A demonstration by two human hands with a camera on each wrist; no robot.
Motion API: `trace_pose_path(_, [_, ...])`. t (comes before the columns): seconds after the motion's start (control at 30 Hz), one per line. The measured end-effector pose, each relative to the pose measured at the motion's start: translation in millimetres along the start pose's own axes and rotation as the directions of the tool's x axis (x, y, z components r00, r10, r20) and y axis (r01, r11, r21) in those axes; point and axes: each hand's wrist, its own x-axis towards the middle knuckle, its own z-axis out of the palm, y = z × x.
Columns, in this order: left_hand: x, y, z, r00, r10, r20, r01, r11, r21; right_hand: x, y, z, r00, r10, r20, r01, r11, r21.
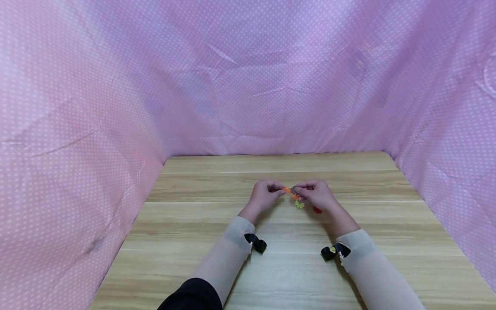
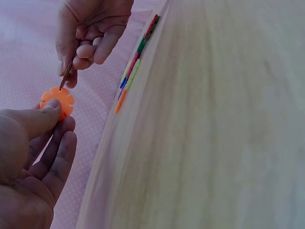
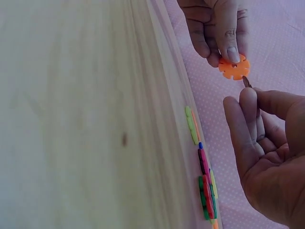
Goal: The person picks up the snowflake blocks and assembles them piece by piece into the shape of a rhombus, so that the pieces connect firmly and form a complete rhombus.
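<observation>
Left hand: the left hand (image 1: 263, 196) pinches an orange slotted disc (image 2: 57, 101) between thumb and fingers, flat face toward the wrist camera, held up above the table
Right hand: the right hand (image 1: 317, 196) pinches a thin brown-grey disc (image 3: 246, 81) edge-on between thumb and forefinger, its edge touching or all but touching the rim of the orange one
Where the pieces meet: between the two hands, just above the middle of the table, with both hands nearly touching
Doing the step well: as I judge it, the thin disc wants to stand square to the orange one, edge lined up with one of the rim notches; the grip on the orange disc should leave that notch uncovered, and the push should run straight along the slot, not twist
Risk: the pieces are small and the fingertips crowd them, so a slanted entry could make one slip out of the pinch
Loose pieces: a yellow-green disc (image 1: 299, 204) and a red disc (image 1: 317, 210) lie on the table just under the right hand; the wrist views show a row of flat coloured discs (image 2: 136, 62) in green, pink, blue, orange and red
Surface: a pale wood-grain table (image 1: 193, 241), boards running across
Surroundings: pink cloth with white dots (image 1: 77, 107) hangs on the left, back and right sides
Arms: light sleeves (image 1: 228, 254), a small black camera unit (image 1: 256, 242) strapped at each wrist
</observation>
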Motion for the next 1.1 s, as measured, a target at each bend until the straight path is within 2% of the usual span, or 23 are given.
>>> trace_pose_path(0.3, [-1.4,6.2,0.1,1.000,0.027,0.000,-0.027,1.000,0.006,0.7,-1.1,3.0,1.000,0.021,0.016,-0.022,0.998,0.064])
trace_pose_path(0.53, [-1.7,7.1,0.2,0.999,0.045,0.022,-0.046,0.998,0.043,-0.6,-4.4,4.9,0.999,0.034,0.020,-0.035,0.997,0.065])
trace_pose_path(0.9, [-4.3,8.9,3.0,0.999,0.034,0.019,-0.035,0.996,0.078,1.1,2.6,6.0,0.999,0.035,0.034,-0.040,0.989,0.139])
trace_pose_path(1.1, [-6.0,8.6,4.8,0.999,0.034,-0.001,-0.034,0.998,0.060,-0.7,2.5,8.9,0.998,0.032,0.048,-0.040,0.982,0.183])
